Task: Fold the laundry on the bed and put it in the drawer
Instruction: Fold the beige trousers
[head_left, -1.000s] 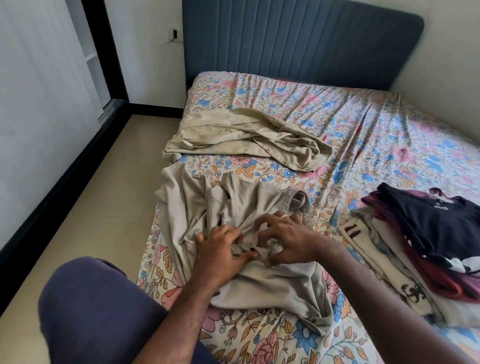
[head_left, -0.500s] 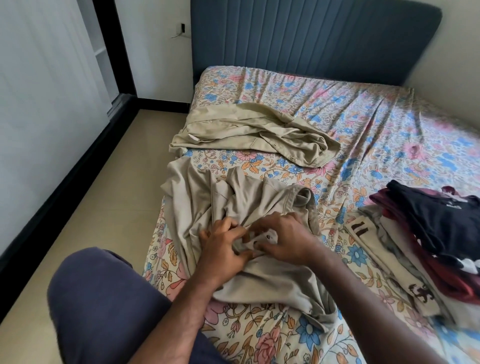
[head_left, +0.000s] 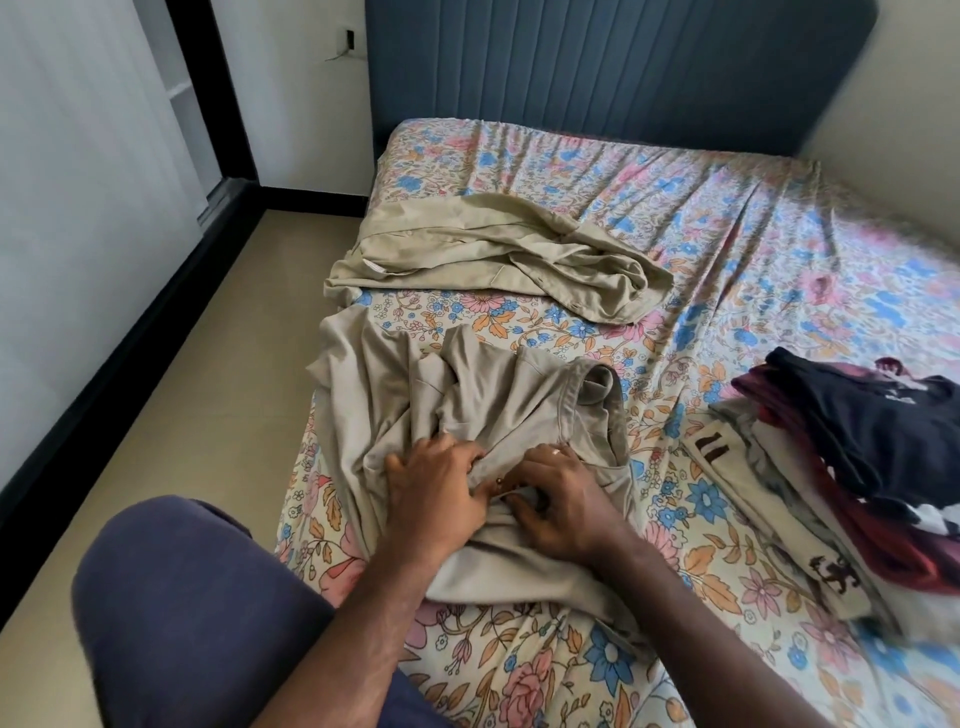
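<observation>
A crumpled beige garment (head_left: 483, 405) lies at the near left edge of the floral-sheeted bed (head_left: 727, 249). My left hand (head_left: 436, 493) and my right hand (head_left: 561, 504) sit side by side on its middle, fingers curled into the fabric around a small fastening where the cloth bunches. A second beige garment (head_left: 498, 265) lies loosely spread farther up the bed. No drawer is in view.
A stack of folded clothes (head_left: 852, 478), dark and maroon pieces on top, sits at the right. My knee in blue trousers (head_left: 192, 613) is at the lower left. Beige floor (head_left: 171, 374) and a white wall with black skirting run along the left; a blue headboard (head_left: 623, 73) stands behind.
Both hands stayed on the near beige garment, working the bunched fabric between their fingers. The view shifted slightly, so the bed sits a little differently in frame.
</observation>
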